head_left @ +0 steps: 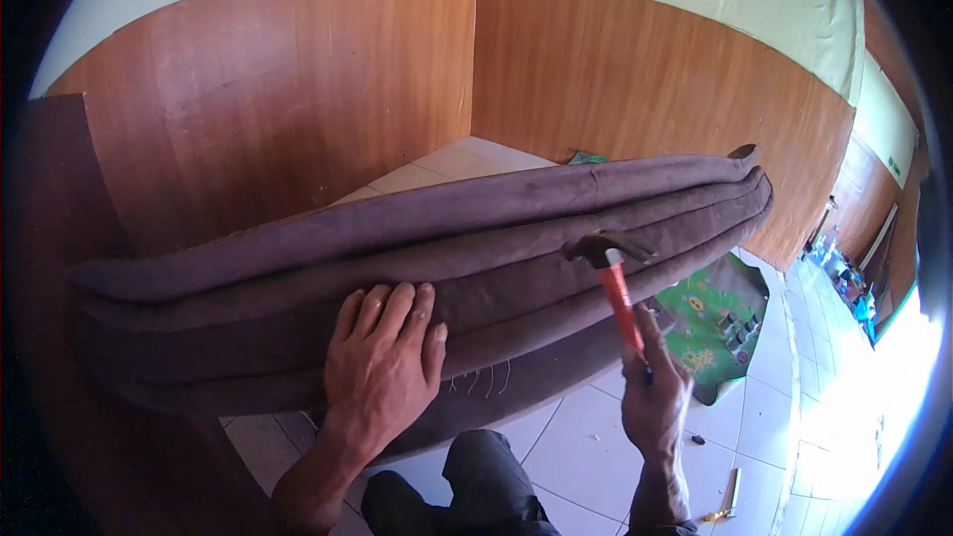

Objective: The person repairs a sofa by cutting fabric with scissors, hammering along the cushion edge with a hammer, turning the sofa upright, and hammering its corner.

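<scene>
A long brown upholstered piece with padded channels [516, 298] stretches across the view, its ends upturned and some loose threads hanging along the lower seam. My left hand [382, 362] rests on its front padding at left of centre, fingers lightly bent and slightly apart, gripping no tool. My right hand [650, 387] is closed on the red handle of a claw hammer [615, 273], whose dark head is raised over or rests against the padding right of centre; I cannot tell whether it touches.
A green patterned mat [695, 328] with small dark objects lies on the white tiled floor [556, 467] at right. Wood-panelled walls [645, 69] form a corner behind. A dark panel [60, 189] stands at far left. Assorted items [849, 283] lie along the right wall, near bright light.
</scene>
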`<state>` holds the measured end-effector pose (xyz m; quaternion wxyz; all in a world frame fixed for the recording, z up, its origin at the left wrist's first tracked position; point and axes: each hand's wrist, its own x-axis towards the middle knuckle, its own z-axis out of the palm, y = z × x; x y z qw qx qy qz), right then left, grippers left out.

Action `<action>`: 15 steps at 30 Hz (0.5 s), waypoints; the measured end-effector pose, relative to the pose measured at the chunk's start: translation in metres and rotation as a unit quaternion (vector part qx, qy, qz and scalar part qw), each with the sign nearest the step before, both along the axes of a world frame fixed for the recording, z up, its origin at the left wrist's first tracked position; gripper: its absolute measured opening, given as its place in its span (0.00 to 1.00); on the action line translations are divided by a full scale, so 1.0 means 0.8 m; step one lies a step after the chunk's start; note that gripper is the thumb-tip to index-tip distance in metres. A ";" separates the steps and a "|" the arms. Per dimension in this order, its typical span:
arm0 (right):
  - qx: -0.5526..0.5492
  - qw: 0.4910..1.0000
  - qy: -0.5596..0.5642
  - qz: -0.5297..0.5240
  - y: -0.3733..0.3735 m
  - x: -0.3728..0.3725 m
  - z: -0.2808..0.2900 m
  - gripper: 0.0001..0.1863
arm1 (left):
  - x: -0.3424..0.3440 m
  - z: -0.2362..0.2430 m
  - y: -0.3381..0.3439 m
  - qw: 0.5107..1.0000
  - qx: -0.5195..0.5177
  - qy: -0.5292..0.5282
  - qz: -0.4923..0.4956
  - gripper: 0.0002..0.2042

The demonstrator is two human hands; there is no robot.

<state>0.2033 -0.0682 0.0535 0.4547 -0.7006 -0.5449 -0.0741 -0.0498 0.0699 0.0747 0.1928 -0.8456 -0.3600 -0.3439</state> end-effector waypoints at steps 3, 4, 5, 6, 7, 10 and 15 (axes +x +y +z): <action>0.126 0.990 -0.046 -0.050 0.000 0.013 -0.022 0.25 | 0.000 0.006 0.000 1.000 0.003 0.020 0.009 0.20; 0.155 0.982 -0.096 -0.052 0.004 0.020 -0.032 0.25 | 0.002 0.006 0.000 1.000 -0.001 0.022 0.003 0.19; 0.126 0.978 -0.161 -0.042 0.011 0.026 -0.032 0.25 | 0.003 0.007 0.000 1.000 -0.005 0.024 -0.003 0.19; 0.068 0.985 -0.157 -0.029 0.018 0.024 -0.029 0.25 | 0.004 0.006 0.001 1.000 -0.009 0.026 -0.003 0.19; -0.010 0.998 -0.055 -0.009 0.019 0.017 -0.026 0.24 | 0.005 0.005 0.002 0.999 -0.020 0.024 -0.005 0.19; -0.002 0.999 -0.032 0.009 0.009 0.022 0.010 0.24 | -0.001 0.006 0.002 0.999 -0.025 0.020 -0.004 0.19; -0.064 0.994 -0.086 0.006 0.019 0.023 0.009 0.24 | -0.009 0.000 0.006 0.999 -0.014 -0.027 -0.020 0.17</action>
